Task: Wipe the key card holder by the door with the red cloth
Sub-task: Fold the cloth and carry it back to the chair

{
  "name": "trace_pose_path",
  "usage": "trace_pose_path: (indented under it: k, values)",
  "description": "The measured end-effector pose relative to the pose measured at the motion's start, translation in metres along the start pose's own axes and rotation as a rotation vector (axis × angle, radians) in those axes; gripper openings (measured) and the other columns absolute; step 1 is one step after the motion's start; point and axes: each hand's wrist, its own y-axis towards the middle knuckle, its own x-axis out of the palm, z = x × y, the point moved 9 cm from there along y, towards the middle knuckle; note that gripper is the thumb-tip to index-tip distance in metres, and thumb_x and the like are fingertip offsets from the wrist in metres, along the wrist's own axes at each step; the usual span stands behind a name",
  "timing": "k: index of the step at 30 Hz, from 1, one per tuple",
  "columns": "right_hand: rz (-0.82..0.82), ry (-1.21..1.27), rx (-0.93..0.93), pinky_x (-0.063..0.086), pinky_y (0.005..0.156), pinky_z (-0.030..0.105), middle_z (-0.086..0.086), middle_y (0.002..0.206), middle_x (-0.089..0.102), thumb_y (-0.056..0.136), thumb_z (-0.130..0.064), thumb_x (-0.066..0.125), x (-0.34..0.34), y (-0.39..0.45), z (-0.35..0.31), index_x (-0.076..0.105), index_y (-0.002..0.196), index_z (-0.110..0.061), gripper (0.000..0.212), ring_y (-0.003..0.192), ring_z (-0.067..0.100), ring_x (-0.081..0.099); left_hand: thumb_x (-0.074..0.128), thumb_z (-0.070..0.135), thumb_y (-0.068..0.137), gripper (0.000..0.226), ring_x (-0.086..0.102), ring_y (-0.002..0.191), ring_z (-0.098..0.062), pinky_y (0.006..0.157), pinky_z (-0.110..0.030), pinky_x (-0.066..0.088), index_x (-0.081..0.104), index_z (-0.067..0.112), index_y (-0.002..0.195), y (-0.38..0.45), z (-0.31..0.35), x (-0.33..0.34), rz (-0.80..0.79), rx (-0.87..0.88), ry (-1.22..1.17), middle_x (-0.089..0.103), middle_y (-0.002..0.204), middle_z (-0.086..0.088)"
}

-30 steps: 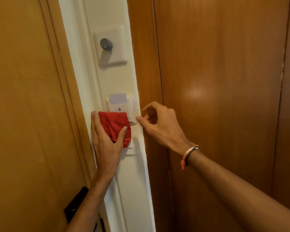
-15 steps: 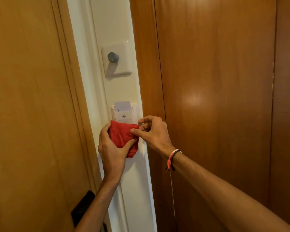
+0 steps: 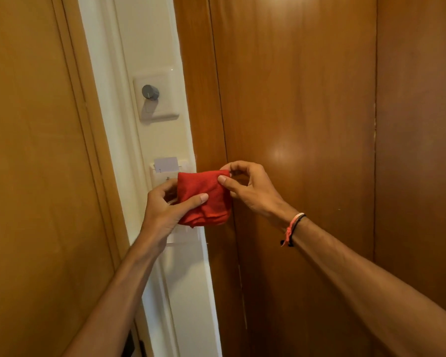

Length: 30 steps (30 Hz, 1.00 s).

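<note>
Both hands pinched a folded red cloth, left hand at its lower edge, right hand at its top corner, just in front of the white wall-mounted key card holder; pressing a flat, firm pad against it would probably wipe best.

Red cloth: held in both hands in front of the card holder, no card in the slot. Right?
Not quite. The head view shows a white card in the card holder. The rest holds: left hand and right hand both hold the red cloth.
</note>
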Motion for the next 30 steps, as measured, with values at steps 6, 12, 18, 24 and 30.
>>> trace_pose_path:
  k: [6, 12, 18, 24, 30]
  values:
    - [0.042, 0.105, 0.124, 0.060, 0.072, 0.018, 0.006, 0.116, 0.073, 0.095, -0.020, 0.077, -0.039, -0.016, 0.017, 0.067, 0.125, -0.010, 0.033, 0.085, 0.002, 0.074, 0.088, 0.028, 0.069, 0.060, 0.072, 0.107, -0.017, 0.083, -0.031, 0.063, 0.067, 0.016, 0.124, 0.006, 0.001, 0.046, -0.103, -0.067, -0.103, 0.074, 0.114, -0.001]
    - [0.039, 0.197, 0.262, 0.056, 0.108, 0.056, 0.021, 0.124, 0.076, 0.097, -0.019, 0.074, -0.071, -0.041, 0.033, 0.070, 0.126, 0.001, 0.035, 0.118, 0.032, 0.074, 0.090, 0.027, 0.065, 0.057, 0.075, 0.103, -0.022, 0.085, -0.037, 0.062, 0.071, 0.015, 0.117, 0.003, 0.006, 0.096, -0.167, -0.106, -0.221, 0.079, 0.109, -0.005]
    - [0.150, 0.171, 0.275, 0.064, 0.080, 0.022, 0.006, 0.107, 0.076, 0.100, -0.017, 0.069, -0.143, -0.067, 0.054, 0.070, 0.122, -0.001, 0.027, 0.091, 0.011, 0.074, 0.080, 0.020, 0.076, 0.050, 0.074, 0.104, -0.026, 0.084, -0.029, 0.063, 0.065, 0.010, 0.122, -0.014, 0.014, 0.183, -0.343, -0.158, -0.373, 0.077, 0.113, -0.014]
    - [0.289, 0.111, 0.360, 0.064, 0.073, 0.018, 0.003, 0.097, 0.077, 0.101, -0.015, 0.067, -0.239, -0.123, 0.086, 0.069, 0.115, -0.007, 0.016, 0.079, 0.006, 0.076, 0.077, 0.018, 0.081, 0.043, 0.075, 0.099, -0.025, 0.087, -0.033, 0.062, 0.065, 0.011, 0.122, -0.046, 0.016, 0.297, -0.516, -0.217, -0.431, 0.077, 0.113, -0.015]
    - [0.472, 0.041, 0.531, 0.064, 0.068, 0.019, 0.006, 0.093, 0.077, 0.101, -0.015, 0.068, -0.349, -0.220, 0.117, 0.070, 0.114, -0.004, 0.017, 0.074, 0.008, 0.075, 0.075, 0.013, 0.084, 0.036, 0.077, 0.083, -0.015, 0.061, -0.023, 0.060, 0.065, 0.012, 0.119, -0.110, 0.010, 0.432, -0.772, -0.359, -0.455, 0.080, 0.102, -0.008]
